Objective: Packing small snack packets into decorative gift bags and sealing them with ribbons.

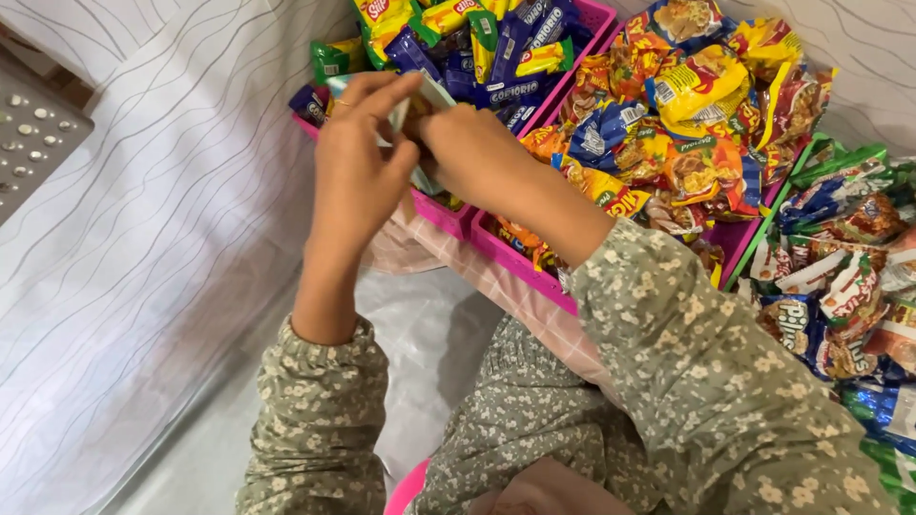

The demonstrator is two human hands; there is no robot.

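Note:
My left hand (361,162) and my right hand (469,153) meet over the near edge of a pink basket (441,216). Both grip one pale snack packet (427,100), of which only a light green and white edge shows between my fingers. The basket under my hands holds several blue, yellow and green snack packets (496,48). My sleeves are grey-green with a small flower print.
A second pink basket (520,267) to the right is heaped with orange, red and yellow packets (687,114). A green-rimmed basket (763,238) at far right holds more packets. White wavy-patterned cloth (153,238) lies at left, a perforated metal surface (33,129) at far left.

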